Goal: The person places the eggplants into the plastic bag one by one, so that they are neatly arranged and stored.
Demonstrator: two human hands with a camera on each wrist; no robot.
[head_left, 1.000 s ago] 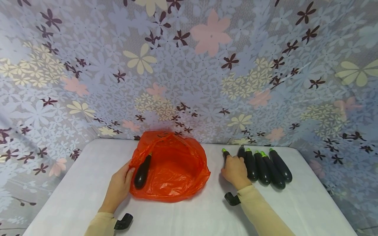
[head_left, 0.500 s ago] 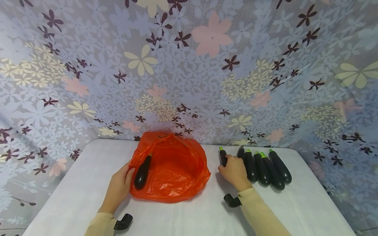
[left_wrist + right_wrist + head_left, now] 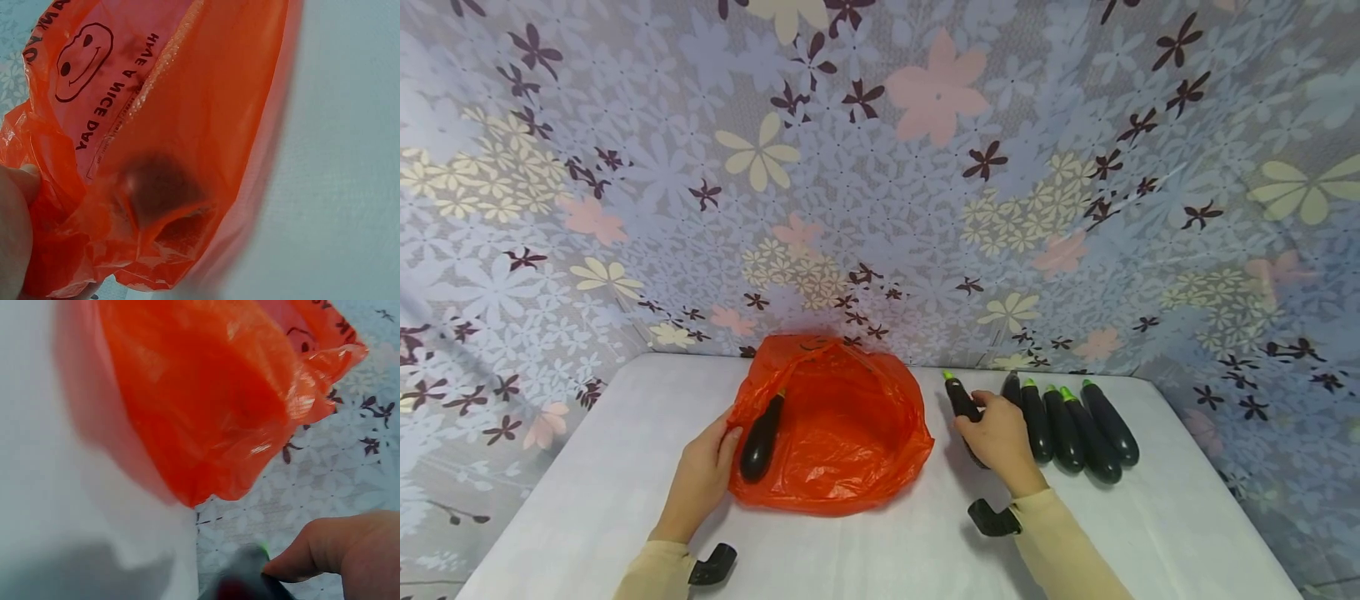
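Observation:
A red plastic bag (image 3: 842,450) lies with its mouth toward me, one eggplant (image 3: 762,442) inside at its left. My left hand (image 3: 700,475) grips the bag's left rim; the left wrist view shows the thumb (image 3: 19,187) on the crumpled plastic (image 3: 62,237). To the right of the bag, my right hand (image 3: 1002,437) holds another dark eggplant (image 3: 960,398) by its middle, green stem end pointing away. The right wrist view has that eggplant (image 3: 247,575) blurred at the bottom, the thumb (image 3: 300,559) against it. The fingers' far side is hidden.
Several eggplants (image 3: 1067,429) lie side by side at the right, close to my right hand. The white-covered table (image 3: 865,558) ends at a flower-patterned wall (image 3: 880,208). A black wrist device (image 3: 713,565) sticks out from the left sleeve.
My right hand has drawn the eggplant left, away from the row, and more of it shows with its stem tilted left. Left hand and bag stay where they were.

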